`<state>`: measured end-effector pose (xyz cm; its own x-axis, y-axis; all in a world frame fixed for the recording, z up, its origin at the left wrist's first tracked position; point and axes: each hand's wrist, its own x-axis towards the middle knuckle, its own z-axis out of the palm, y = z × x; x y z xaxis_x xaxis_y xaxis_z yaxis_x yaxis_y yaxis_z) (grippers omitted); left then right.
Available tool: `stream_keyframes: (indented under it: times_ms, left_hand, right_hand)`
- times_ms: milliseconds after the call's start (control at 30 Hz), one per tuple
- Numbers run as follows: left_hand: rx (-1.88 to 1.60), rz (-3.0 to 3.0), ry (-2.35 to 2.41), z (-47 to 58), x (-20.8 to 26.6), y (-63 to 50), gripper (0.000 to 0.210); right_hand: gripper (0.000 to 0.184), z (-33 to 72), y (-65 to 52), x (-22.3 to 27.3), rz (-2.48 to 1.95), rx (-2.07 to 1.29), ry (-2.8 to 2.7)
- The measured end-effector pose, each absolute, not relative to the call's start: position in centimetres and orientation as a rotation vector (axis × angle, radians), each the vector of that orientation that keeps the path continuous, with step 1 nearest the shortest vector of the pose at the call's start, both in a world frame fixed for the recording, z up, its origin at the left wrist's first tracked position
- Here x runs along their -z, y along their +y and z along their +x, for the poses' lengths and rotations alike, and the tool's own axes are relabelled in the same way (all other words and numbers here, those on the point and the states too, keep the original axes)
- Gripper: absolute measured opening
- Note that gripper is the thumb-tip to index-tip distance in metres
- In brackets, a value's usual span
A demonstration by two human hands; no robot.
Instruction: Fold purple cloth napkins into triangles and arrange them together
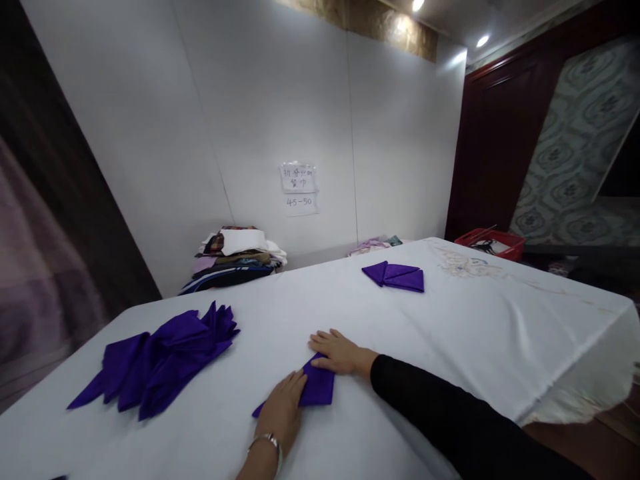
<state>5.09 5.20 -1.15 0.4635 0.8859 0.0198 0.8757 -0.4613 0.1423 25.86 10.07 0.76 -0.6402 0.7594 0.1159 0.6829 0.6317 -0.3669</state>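
A purple cloth napkin [319, 387], partly folded with a pointed corner at its left, lies before me on the white tablecloth. My left hand [283, 405], a silver bracelet at its wrist, rests flat across the napkin's left part and covers some of it. On the upper edge lies my right hand [338, 351], fingers stretched out and pressing down, the black sleeve behind it. Beyond it sits another purple napkin [404, 277], folded into a flat shape with a triangular point at the left. To the left spreads a loose, crumpled heap of purple napkins [170, 360].
The white-covered table [480, 347] reaches to a pale wall [260, 120] bearing a handwritten paper sign [299, 180]. Behind its far edge are a pile of folded clothes [240, 257], more fabric [373, 247] and a red basket [515, 247]. A dark-edged curtain hangs at the left.
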Motion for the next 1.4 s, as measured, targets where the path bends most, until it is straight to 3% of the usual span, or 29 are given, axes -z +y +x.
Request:
stream_keyframes:
  times_ms: [133,400,567,700,900,1233,1400]
  left_hand:
    - [-0.303,2.470,1.585,4.6,1.2,5.1,0.059]
    - [-0.564,1.923,1.311,3.8,-2.5,6.2,0.033]
    - [-0.625,1.644,1.264,3.3,-2.5,8.4,0.034]
    - [-0.591,1.803,1.617,3.2,-1.6,9.2,0.030]
    - [-0.437,1.972,2.045,3.8,-0.6,7.6,0.049]
    - [-0.541,2.272,2.102,3.5,-0.2,6.3,0.043]
    - [-0.496,2.590,1.803,3.8,0.0,5.3,0.046]
  right_hand:
    - [0.064,26.4,9.5,-1.0,-1.181,-0.593,-2.552]
    - [0.055,27.9,7.4,-0.9,-1.055,-0.816,-2.413]
    - [0.035,27.2,7.7,0.5,-1.069,-0.915,-2.171]
    - [0.030,26.5,7.9,1.0,-1.280,-0.715,-2.138]
    - [0.034,26.7,7.4,1.0,-1.495,-0.573,-2.126]
    - [0.026,28.3,6.1,1.7,-1.566,-0.562,-2.042]
    - [0.018,28.5,5.5,1.8,-1.585,-0.546,-2.032]
